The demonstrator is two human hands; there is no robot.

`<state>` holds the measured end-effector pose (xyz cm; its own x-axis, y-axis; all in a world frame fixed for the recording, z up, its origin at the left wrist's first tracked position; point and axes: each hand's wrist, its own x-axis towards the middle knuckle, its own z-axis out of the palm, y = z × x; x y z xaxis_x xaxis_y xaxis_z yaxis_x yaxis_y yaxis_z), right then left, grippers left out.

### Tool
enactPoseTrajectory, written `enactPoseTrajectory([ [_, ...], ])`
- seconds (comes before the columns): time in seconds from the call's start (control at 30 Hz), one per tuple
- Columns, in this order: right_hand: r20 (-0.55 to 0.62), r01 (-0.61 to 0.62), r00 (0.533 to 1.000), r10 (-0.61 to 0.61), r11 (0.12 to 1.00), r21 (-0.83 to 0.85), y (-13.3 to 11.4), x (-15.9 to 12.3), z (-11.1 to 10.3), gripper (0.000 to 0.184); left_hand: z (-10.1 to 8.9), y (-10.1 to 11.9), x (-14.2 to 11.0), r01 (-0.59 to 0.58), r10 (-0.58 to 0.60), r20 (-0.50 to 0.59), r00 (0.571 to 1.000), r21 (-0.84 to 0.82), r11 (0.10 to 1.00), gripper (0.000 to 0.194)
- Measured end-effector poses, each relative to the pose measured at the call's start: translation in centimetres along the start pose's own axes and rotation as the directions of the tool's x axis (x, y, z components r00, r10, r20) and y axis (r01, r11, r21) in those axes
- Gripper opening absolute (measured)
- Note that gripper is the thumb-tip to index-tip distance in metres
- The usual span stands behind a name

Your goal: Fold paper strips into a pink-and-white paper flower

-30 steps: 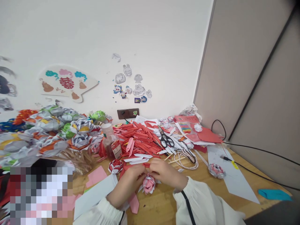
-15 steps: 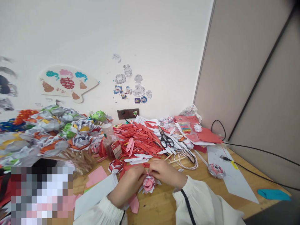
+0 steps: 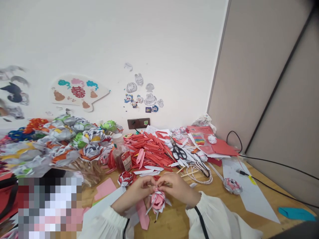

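A pink and white folded-paper flower is in front of me, its bloom turned toward me. My left hand pinches at the flower's far end with thumb and fingers. From the other side, my right hand pinches at the same spot, the fingertips of both hands nearly meeting. What exactly lies between the fingertips is partly hidden. A pink paper strip lies under my left wrist. Just beyond my left hand rests a red and white paper flower.
Red folded strips are heaped behind my hands, with black-handled scissors and a pearl string to the right. A jar stands near many paper flowers. A cable crosses the right side.
My fingertips have come closer together at the flower's far end. More of the bloom shows below them. The whole view has shifted slightly.
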<state>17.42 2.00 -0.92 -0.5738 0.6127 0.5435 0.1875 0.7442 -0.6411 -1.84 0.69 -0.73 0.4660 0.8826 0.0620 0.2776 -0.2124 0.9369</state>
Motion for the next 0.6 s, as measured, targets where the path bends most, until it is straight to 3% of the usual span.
enactPoseTrajectory([
  [0.4, 0.015, 0.228, 0.973, -0.228, 0.965, -0.127, 0.0, 0.2, -0.3, 0.028, 0.5, 1.1, -0.6, 0.067, -0.066, 0.014, 0.998, -0.073, 0.995, 0.039],
  [0.6, 0.131, 0.339, 0.94, -0.315, 0.911, -0.236, -0.5, 0.0, -0.6, 0.037, 0.9, 1.5, -0.5, 0.071, -0.072, -0.034, 0.997, -0.049, 0.996, 0.037],
])
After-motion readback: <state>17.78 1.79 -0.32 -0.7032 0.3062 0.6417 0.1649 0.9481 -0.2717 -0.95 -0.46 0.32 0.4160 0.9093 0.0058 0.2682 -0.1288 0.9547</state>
